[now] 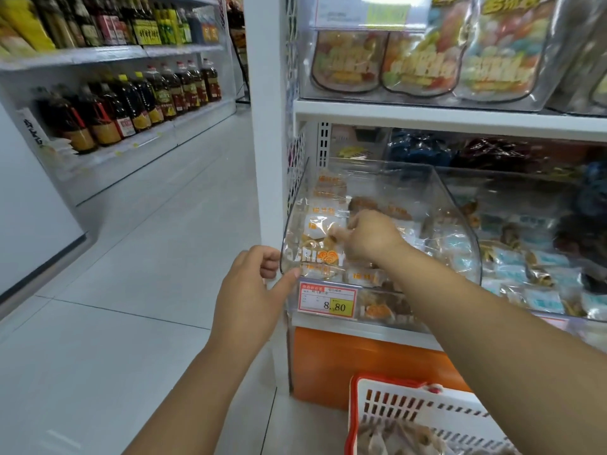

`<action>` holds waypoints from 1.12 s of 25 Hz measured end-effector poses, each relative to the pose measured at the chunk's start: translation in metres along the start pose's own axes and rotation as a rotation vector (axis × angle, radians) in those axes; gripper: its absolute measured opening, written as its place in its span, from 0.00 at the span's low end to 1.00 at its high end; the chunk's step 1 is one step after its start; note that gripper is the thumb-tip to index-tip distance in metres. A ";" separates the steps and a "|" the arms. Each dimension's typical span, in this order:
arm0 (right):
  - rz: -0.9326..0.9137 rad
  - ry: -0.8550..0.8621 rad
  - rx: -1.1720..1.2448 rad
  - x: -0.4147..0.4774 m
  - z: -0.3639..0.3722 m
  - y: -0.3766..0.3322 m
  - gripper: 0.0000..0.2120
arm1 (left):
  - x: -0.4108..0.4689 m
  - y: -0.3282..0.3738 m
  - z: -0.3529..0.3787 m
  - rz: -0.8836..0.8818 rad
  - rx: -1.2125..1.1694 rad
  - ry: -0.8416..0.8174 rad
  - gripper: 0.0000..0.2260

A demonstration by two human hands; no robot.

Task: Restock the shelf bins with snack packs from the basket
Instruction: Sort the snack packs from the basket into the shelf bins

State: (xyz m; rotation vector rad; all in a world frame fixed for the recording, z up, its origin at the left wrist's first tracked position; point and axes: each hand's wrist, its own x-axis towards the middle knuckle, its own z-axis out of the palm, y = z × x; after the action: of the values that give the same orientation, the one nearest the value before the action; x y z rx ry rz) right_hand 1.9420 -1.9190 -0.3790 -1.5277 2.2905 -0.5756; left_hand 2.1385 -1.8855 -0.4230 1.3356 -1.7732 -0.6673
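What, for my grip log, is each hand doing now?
Left hand: grips the clear bin by its corner.
Right hand: pinches a snack pack inside the bin.

Left hand [249,297] grips front-left corner of clear bin [460,205]. Right hand [371,238] is inside the bin, fingers pinching a snack pack [320,229]. Price tag [326,300] just right of left hand's thumb. Basket [353,421] below right forearm.

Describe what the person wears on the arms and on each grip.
Nothing worn shows. The left grip and right grip are ungloved, no rings in view. The left forearm and right forearm are bare: no sleeves, watch or bracelet.
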 end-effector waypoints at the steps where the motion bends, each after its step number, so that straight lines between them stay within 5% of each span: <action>1: -0.049 0.124 0.108 -0.011 -0.006 0.003 0.14 | -0.002 0.001 -0.001 0.021 0.026 0.037 0.12; 3: -0.160 0.344 0.337 -0.052 -0.020 0.014 0.09 | -0.013 0.009 -0.001 0.123 0.130 0.155 0.14; 6: -0.301 0.449 0.541 -0.132 -0.024 0.049 0.05 | -0.045 0.032 0.010 0.319 0.173 0.248 0.15; 9: -0.199 0.473 0.556 -0.186 0.004 0.114 0.09 | -0.085 0.046 0.047 0.426 0.089 -0.026 0.14; 13: 0.234 0.269 0.331 -0.215 0.064 0.242 0.09 | -0.139 0.041 0.113 0.571 0.203 -0.471 0.16; 18: 0.589 -0.069 -0.014 -0.245 0.112 0.349 0.18 | -0.192 0.009 0.181 0.383 0.326 -0.877 0.19; 22: 0.655 -0.410 0.019 -0.266 0.138 0.357 0.30 | -0.223 -0.015 0.212 0.078 0.318 -0.978 0.20; 25: 0.685 -0.290 0.054 -0.275 0.147 0.350 0.30 | -0.240 -0.025 0.222 -0.079 0.279 -1.031 0.20; 28: 0.868 -0.154 0.483 -0.274 0.142 0.351 0.19 | -0.241 -0.023 0.227 -0.186 0.209 -1.097 0.21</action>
State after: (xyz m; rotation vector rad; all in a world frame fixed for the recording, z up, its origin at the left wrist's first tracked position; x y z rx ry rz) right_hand 1.8326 -1.5656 -0.6649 -0.2824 2.1849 -0.6427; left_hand 1.9890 -1.6754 -0.6321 1.3788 -2.6209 -1.5572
